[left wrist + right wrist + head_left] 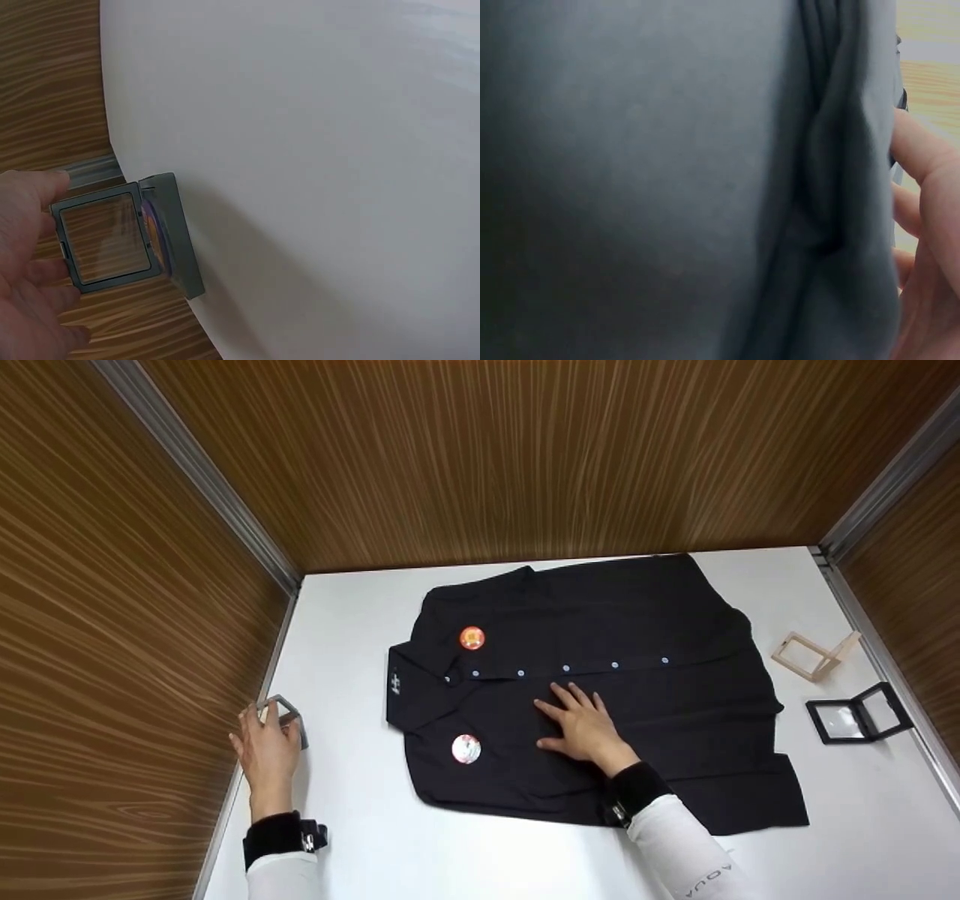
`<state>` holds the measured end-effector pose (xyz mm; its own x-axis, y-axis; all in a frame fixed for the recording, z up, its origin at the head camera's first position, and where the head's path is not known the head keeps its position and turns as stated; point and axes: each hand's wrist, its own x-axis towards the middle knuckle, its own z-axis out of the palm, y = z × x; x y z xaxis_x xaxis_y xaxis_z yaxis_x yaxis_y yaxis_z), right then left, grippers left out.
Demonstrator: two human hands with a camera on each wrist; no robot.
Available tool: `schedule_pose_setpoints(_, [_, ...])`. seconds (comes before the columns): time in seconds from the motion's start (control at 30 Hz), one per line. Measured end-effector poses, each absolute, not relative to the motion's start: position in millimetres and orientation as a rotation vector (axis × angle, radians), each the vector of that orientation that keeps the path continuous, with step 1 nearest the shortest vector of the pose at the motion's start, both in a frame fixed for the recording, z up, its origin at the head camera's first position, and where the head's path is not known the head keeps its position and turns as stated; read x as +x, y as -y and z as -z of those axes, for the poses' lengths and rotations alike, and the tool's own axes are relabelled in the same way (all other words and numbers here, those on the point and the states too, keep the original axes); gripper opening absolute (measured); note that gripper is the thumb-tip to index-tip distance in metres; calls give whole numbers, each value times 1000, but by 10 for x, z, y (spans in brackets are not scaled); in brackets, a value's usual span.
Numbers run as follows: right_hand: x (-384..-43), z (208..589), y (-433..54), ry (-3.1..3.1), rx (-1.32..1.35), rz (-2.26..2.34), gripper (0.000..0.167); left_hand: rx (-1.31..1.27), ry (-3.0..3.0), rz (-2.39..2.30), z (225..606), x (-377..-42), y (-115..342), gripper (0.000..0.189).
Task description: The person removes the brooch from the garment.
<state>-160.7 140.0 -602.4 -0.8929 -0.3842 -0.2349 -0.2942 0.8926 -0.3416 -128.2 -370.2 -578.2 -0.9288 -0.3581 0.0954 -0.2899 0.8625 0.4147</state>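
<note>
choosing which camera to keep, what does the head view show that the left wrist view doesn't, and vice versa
Only head: the black shirt with two round badges, the right hand, the beige case and the black case.
Only left wrist: the round piece inside the gray case.
Both: the left hand, the gray case and the white table.

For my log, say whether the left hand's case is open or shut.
Open: its clear lid is swung out at an angle from the base.

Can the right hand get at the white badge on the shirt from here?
Probably yes: the right hand rests on the black shirt, and in the head view only cloth lies between it and the white badge.
</note>
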Motion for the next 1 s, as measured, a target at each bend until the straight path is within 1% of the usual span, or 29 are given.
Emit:
schedule_pose_setpoints(0.33, [-1614, 6019, -1411, -2772, -505, 426, 73, 444, 2715, 614, 5920, -1079, 3544, 50])
schedule_pose_setpoints(0.57, [-1611, 6026, -1405, -2773, -521, 435, 74, 409, 2654, 557, 6006, -1007, 3510, 36])
schedule_pose_setpoints(1.0, [-1605, 6012, -1406, -2770, -516, 430, 73, 417, 2849, 599, 6084, -1000, 3428, 47])
